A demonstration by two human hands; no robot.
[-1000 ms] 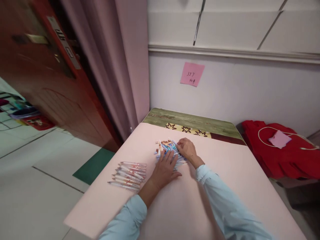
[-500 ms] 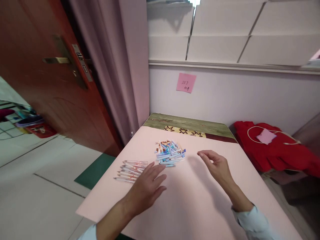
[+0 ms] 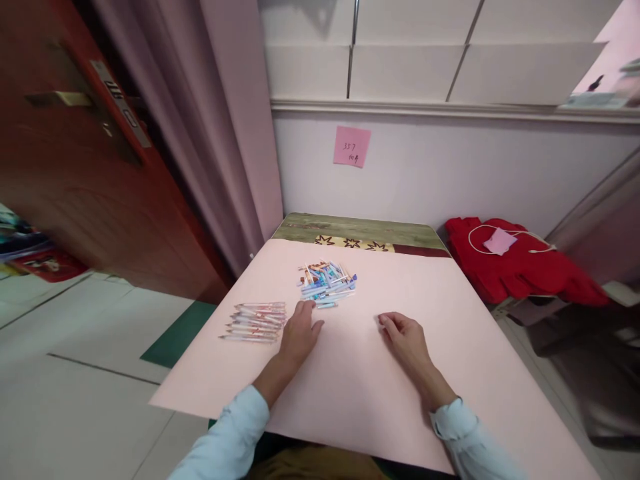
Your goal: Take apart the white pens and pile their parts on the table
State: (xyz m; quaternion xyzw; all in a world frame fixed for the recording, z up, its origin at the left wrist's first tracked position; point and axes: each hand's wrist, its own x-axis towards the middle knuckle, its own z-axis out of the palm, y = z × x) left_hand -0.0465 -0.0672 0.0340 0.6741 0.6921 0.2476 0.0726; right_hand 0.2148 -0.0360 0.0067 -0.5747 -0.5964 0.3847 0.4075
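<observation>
A heap of small blue, white and orange pen parts (image 3: pixel 327 283) lies at the far middle of the pale pink table (image 3: pixel 465 347). Several white pens (image 3: pixel 255 321) lie in a neat row to its left. My left hand (image 3: pixel 299 331) rests flat on the table between the row and the heap, fingers stretched out, fingertips just short of the heap. My right hand (image 3: pixel 406 338) rests on the table to the right, fingers loosely curled, nothing seen in it. Both arms wear light blue sleeves.
A pink sticky note (image 3: pixel 351 146) hangs on the wall behind the table. A red cloth with a white cord (image 3: pixel 515 263) lies to the right. A reddish door (image 3: pixel 65 160) and a curtain (image 3: pixel 215 127) stand at the left. A green mat (image 3: pixel 175 333) lies on the tiled floor.
Both hands left the heap of parts and drew back toward me. They hovered apart, then settled onto the table. The camera view shifted slightly.
</observation>
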